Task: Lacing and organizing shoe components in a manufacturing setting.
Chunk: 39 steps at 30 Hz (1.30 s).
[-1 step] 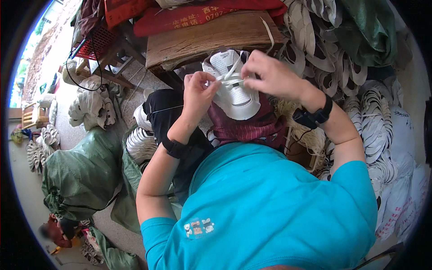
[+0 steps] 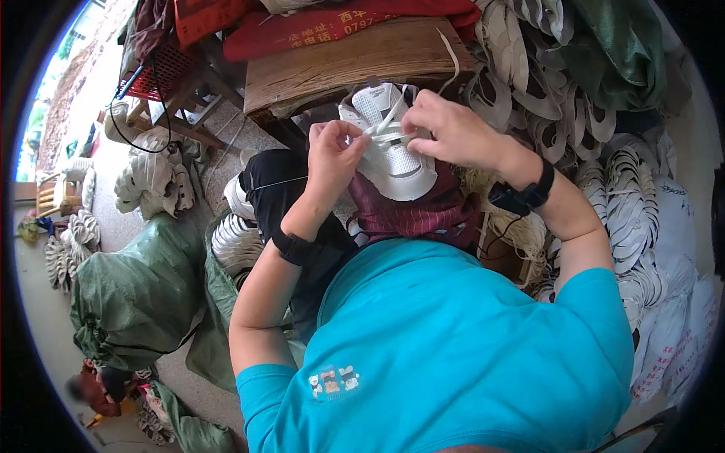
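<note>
A white shoe upper (image 2: pixel 401 175) with a mesh toe lies against dark red cloth (image 2: pixel 411 219) on my lap, its toe toward me. White shoelace (image 2: pixel 389 121) crosses its middle in a loose loop. At the upper's left edge, my left hand (image 2: pixel 332 155) pinches the lace between thumb and fingertips. My right hand (image 2: pixel 457 132) is at the right edge, fingers curled with thumb and forefinger close together at the lace. Its fingertips partly cover the lace, so its hold is hard to make out. Both wrists wear black bands.
A wooden table (image 2: pixel 340 64) stands just beyond the upper, with red cloth (image 2: pixel 302 34) on it. Stacked white shoe uppers (image 2: pixel 630 204) fill the right side. Green sacks (image 2: pixel 140 287) lie at left. A box with pale strings (image 2: pixel 513 241) is by my right forearm. Another person (image 2: pixel 98 385) is at far lower left.
My right hand has moved slightly left and down, its fingers closing in on the lace. My left hand and the upper look unmoved.
</note>
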Tool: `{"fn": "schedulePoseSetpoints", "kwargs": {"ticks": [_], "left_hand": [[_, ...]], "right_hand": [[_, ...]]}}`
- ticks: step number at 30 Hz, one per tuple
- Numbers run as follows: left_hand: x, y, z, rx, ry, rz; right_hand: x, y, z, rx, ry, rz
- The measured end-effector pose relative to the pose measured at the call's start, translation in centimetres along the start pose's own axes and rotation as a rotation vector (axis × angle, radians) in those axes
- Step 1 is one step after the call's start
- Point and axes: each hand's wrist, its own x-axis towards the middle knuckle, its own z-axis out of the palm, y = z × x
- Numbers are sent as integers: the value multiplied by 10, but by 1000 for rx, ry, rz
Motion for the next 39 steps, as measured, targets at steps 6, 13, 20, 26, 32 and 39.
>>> {"fn": "schedulePoseSetpoints", "kwargs": {"ticks": [6,13,20,26,32,39], "left_hand": [[3,23,-5,-583,-118,-313],[-1,17,-7,-820,-66,-360],[6,5,-40,-656,74,-233],[-2,9,-46,-222,-68,-94],[-4,20,-61,124,-65,96],[1,25,-64,100,-80,157]], "right_hand": [[12,18,10,331,-23,57],[18,2,26,4,184,36],[26,12,12,38,254,-101],[35,10,9,-158,136,-177],[35,0,10,-151,168,-222],[38,-8,7,-147,-14,-200]]}}
